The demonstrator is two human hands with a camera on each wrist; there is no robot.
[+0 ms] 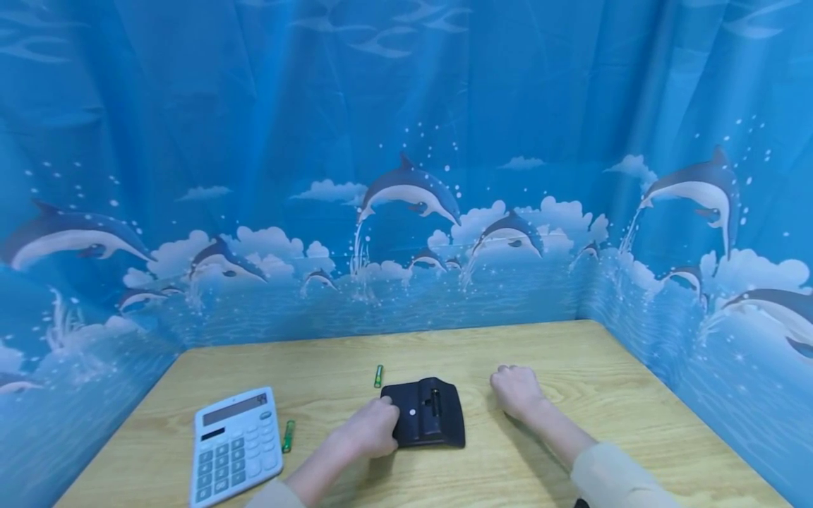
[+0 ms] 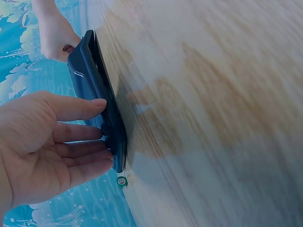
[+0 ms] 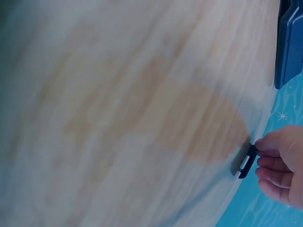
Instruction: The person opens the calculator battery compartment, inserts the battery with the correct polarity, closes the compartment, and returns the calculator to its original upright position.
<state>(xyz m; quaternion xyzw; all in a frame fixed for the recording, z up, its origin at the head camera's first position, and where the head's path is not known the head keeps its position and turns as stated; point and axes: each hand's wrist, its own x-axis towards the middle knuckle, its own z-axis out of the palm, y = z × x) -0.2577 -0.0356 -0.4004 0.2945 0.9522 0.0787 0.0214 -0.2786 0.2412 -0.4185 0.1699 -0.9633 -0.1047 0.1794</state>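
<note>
A flat black device [image 1: 449, 420] lies on the table with a narrow open battery slot [image 1: 435, 402] on its upper side. My left hand [image 1: 375, 426] holds its left edge; in the left wrist view, the thumb and fingers [image 2: 85, 161] bend against the rim of the device [image 2: 87, 71]. To the right, apart from the device, my right hand [image 1: 516, 390] is just over the table. There it pinches a small black battery cover [image 3: 247, 161] between thumb and fingers, one end near the wood. Whether the slot holds anything is too small to tell.
One green battery [image 1: 378, 376] lies behind the device. Another green battery [image 1: 288, 436] is on the left, beside a white calculator [image 1: 253, 451] with its display lit. A blue dolphin-print curtain [image 1: 406, 296] surrounds the back and sides of the wooden table [image 1: 533, 466].
</note>
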